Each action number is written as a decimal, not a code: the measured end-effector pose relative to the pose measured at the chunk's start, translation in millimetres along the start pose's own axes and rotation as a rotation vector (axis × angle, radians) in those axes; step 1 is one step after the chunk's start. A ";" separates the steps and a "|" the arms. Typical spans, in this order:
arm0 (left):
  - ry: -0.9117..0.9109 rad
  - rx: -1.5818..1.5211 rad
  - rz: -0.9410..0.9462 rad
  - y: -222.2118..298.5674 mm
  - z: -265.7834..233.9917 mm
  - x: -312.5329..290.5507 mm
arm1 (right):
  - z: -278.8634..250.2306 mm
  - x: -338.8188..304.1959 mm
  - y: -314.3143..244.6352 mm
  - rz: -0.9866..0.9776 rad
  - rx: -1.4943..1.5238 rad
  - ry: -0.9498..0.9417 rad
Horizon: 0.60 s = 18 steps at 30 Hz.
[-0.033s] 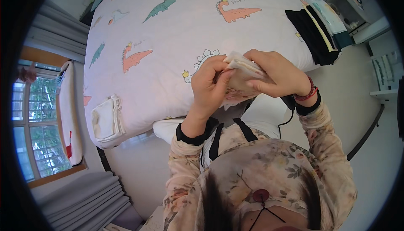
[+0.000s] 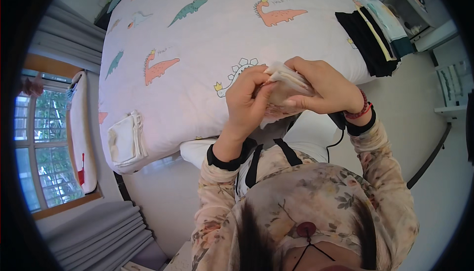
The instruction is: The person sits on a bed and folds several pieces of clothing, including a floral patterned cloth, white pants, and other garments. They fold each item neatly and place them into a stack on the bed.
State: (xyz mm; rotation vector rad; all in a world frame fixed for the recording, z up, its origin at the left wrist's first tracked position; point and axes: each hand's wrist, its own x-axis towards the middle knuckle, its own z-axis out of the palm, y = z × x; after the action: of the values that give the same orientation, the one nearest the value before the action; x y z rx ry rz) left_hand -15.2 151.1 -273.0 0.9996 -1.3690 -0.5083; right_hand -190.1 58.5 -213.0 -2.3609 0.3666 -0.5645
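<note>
Between both hands, just above the near edge of the bed, is a folded thin whitish cloth [image 2: 291,78] with a reddish pattern on its lower part. My left hand [image 2: 247,96] pinches its left edge, thumb on the near side and fingers curled behind. On the other side, my right hand [image 2: 323,88] grips the upper right part, the thumb pressed across its face. The layered top folds stick up between the hands, and a loose lower part hangs toward my lap. Its exact kind of garment or cloth cannot be made out.
The bed [image 2: 217,29] carries a pale dinosaur-print cover. A folded white cloth pile [image 2: 126,140] lies at its near left corner. Folded clothes, black trousers [image 2: 363,41] among them, lie at the right edge. A window [image 2: 47,147] and grey curtains [image 2: 98,236] are at left.
The top folds of the cloth have shifted slightly between my fingers. My left hand has moved a touch to the right; everything else stays put.
</note>
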 end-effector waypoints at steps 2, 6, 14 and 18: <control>-0.026 0.103 0.108 1.5 2.4 1.7 | 11.3 4.1 2.3 -0.003 -0.017 0.138; -0.017 0.176 0.087 4.3 1.6 0.4 | 25.7 6.2 7.2 0.013 -0.126 0.225; -0.262 0.350 -0.045 1.3 -37.9 -31.9 | 9.0 -0.3 5.4 -0.167 -0.255 0.465; -0.204 0.321 -0.082 -9.2 -53.7 -59.3 | 5.4 -3.0 8.4 -0.168 -0.228 0.504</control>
State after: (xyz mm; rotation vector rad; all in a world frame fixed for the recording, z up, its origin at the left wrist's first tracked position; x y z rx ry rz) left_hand 27.2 209.6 -308.7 1.2959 -1.6312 -0.4697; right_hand -191.0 56.5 -223.2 -2.4565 0.4768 -1.2642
